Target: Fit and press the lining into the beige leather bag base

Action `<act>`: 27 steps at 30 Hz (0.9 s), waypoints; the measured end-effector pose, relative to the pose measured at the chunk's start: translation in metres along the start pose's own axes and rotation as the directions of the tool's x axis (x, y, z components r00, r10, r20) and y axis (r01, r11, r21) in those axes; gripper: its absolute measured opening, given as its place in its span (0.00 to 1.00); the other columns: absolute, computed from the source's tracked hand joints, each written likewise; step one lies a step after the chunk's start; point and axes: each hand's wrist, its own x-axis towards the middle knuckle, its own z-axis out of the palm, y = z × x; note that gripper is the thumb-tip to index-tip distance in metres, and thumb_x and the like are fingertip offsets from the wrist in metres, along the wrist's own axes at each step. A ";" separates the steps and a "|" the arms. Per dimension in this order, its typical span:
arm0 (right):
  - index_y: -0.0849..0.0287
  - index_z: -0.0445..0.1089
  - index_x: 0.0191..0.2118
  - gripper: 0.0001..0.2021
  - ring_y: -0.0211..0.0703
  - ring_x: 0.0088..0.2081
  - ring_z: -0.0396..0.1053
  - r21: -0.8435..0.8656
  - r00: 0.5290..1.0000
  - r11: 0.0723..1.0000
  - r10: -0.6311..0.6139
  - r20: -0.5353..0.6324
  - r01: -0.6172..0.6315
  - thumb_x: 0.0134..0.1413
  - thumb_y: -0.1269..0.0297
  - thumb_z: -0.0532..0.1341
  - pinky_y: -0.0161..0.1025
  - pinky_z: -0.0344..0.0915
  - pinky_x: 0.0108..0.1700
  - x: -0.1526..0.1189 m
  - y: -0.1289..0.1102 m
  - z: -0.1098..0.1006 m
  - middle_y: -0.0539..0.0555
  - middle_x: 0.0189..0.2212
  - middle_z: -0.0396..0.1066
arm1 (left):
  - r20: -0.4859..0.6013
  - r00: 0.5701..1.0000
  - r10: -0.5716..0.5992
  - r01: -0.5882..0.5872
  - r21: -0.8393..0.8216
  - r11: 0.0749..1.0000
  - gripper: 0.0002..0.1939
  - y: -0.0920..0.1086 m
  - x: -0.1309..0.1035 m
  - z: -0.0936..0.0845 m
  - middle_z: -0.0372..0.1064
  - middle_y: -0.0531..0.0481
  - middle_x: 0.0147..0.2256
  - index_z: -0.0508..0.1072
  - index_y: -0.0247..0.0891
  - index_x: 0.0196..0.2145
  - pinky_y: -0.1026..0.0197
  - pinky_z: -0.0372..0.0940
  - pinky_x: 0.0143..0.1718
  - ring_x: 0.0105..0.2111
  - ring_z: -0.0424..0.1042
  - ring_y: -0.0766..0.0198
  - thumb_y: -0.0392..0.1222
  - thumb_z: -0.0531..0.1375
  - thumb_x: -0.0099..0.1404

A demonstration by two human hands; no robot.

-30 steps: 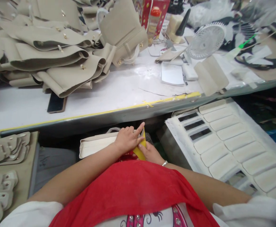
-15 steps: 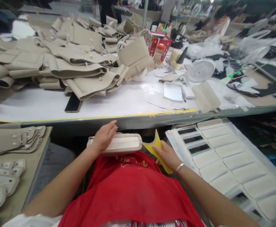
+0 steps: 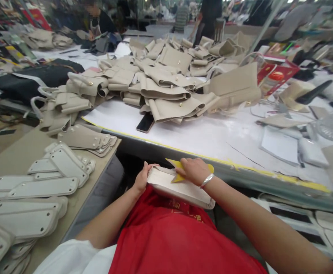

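A cream, box-shaped bag piece (image 3: 162, 179) rests across my lap, on the red apron (image 3: 180, 236). My left hand (image 3: 141, 179) grips its left end, with the thumb up and the fingers partly hidden behind it. In my right hand (image 3: 194, 170) is a flat yellow scraper (image 3: 178, 177) with a notched end. The scraper's notched end lies against the top face of the bag piece, near its left half.
Beige bag parts (image 3: 166, 85) are heaped on the white-topped table (image 3: 206, 140), with a phone (image 3: 145, 123) before them. At left, a board (image 3: 98, 167) carries stacked straps (image 3: 45, 186). Padded cream pieces (image 3: 332, 220) lie low at right. Co-workers are in the background.
My view has swung left. My right hand has brought the yellow scraper from beside the bag piece onto its top. My left hand has shifted from over the piece to its left end.
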 end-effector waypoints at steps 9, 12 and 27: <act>0.60 0.69 0.32 0.24 0.47 0.35 0.68 0.056 0.984 0.985 -0.157 -0.085 0.162 0.59 0.50 0.42 0.42 0.52 0.37 0.071 -0.039 0.011 0.58 0.31 0.71 | -0.004 0.995 -0.104 0.104 0.082 0.991 0.38 0.006 0.002 -0.007 0.73 0.47 0.39 0.72 0.37 0.46 0.59 0.60 0.45 0.43 0.68 0.56 0.67 0.37 0.60; 0.59 0.70 0.32 0.24 0.46 0.34 0.67 0.078 0.969 0.968 -0.231 -0.092 0.238 0.60 0.51 0.42 0.41 0.50 0.36 0.084 -0.047 0.013 0.57 0.31 0.71 | -0.053 0.985 -0.166 0.169 0.067 0.983 0.41 0.004 0.003 -0.008 0.74 0.46 0.36 0.73 0.35 0.43 0.60 0.61 0.42 0.40 0.70 0.56 0.68 0.36 0.59; 0.61 0.70 0.34 0.25 0.42 0.33 0.67 0.136 0.884 0.874 -0.465 -0.039 0.466 0.61 0.53 0.40 0.40 0.45 0.34 0.092 -0.046 0.014 0.58 0.31 0.72 | -0.208 0.941 -0.267 0.228 -0.193 0.954 0.33 -0.007 0.000 -0.002 0.74 0.42 0.29 0.75 0.28 0.36 0.59 0.63 0.34 0.32 0.72 0.55 0.64 0.50 0.56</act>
